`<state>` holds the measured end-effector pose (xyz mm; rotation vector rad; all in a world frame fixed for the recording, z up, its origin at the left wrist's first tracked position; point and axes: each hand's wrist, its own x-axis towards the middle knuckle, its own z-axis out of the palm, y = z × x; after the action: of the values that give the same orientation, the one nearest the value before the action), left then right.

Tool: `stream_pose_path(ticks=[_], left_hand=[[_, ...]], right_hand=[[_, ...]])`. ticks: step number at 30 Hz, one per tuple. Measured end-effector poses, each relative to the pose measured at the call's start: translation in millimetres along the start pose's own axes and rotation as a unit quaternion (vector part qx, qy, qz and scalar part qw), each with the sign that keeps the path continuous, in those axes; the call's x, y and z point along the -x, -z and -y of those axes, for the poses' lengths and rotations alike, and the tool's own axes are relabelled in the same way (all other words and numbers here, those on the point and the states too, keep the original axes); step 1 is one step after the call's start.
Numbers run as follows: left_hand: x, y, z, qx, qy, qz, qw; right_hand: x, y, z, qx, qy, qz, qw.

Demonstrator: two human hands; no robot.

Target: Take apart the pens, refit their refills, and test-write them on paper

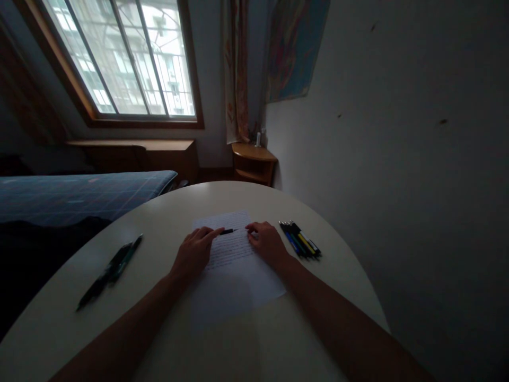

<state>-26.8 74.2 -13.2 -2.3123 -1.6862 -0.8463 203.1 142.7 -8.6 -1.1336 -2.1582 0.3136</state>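
A sheet of paper (234,286) with lines of handwriting on its upper part lies on the round table. Over its left side, my left hand (195,246) is closed on a dark pen (227,231), whose thin tip points right. My right hand (265,240) rests at the paper's right side, fingers curled in a pinch just beyond that tip. Whatever is between the right fingertips, if anything, is too small to make out. Right of it lies a row of several dark pens (300,240) with blue, green, yellow and white parts.
More dark pens (109,273), slightly blurred, lie at the left of the pale round table (222,193). Beyond are a bed (79,193) on the left, a low corner shelf (254,153) and a barred window (127,58). A wall (397,159) borders the right side.
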Motion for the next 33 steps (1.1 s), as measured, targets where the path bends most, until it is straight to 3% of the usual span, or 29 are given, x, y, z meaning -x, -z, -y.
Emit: stream_pose_path(ticks=[7,10,28,33], left_hand=[[0.8,-0.2,0.7,0.005,-0.007,0.002,1.000],[0.9,0.0,1.2,0.003,-0.020,0.014,1.000],[0.4,7.8,-12.5,-0.039,-0.115,0.000,0.993],[-0.4,7.7,-13.2,-0.027,-0.112,0.012,0.993]], right_hand=[[1.6,2.6,5.3,0.002,0.012,-0.029,1.000],[2.4,4.1,10.9,-0.018,0.046,-0.042,0.998],[4.7,-2.3,16.3,-0.106,0.191,-0.002,0.976],[3.4,-2.8,15.0,-0.096,0.191,-0.007,0.977]])
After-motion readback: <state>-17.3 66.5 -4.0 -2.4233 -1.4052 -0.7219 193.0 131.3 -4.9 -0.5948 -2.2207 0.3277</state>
